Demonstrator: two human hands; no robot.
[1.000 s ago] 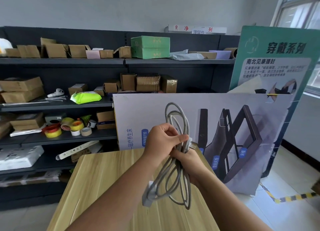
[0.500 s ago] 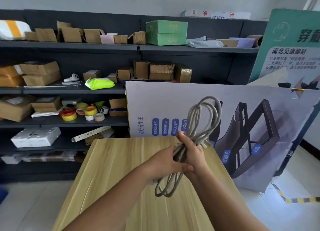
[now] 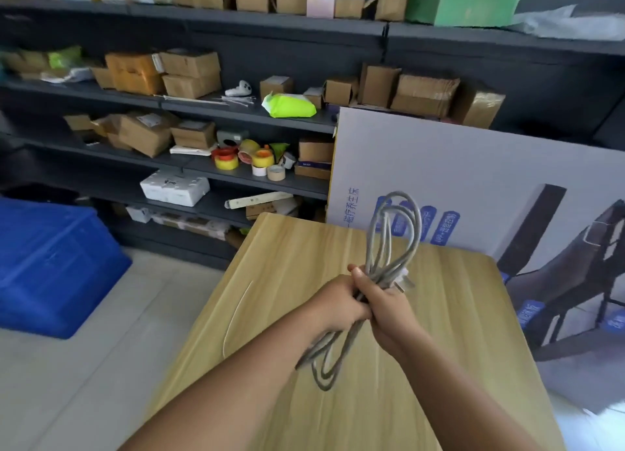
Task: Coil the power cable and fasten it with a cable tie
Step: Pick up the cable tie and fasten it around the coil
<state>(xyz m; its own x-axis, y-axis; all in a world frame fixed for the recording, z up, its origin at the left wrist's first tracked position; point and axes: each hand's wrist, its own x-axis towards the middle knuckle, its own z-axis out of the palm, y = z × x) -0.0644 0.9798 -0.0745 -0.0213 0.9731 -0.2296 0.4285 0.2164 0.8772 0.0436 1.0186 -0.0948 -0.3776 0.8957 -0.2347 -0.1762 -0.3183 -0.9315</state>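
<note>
coiled pwr cable [image 3: 399, 227] in both hands

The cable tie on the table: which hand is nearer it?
Left. The left hand grips the coiled cable just right of the cable tie; the right hand is farther right.

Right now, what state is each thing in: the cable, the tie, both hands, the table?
Cable: coiled into loops, held up off the table, not yet tied.
Plug: sticking out beside the right hand.
Cable tie: lying loose on the table, unfastened, untouched.
Left hand: closed around the middle of the coil.
Right hand: closed around the coil, touching the left hand.
Table: bears only the cable tie.
</note>
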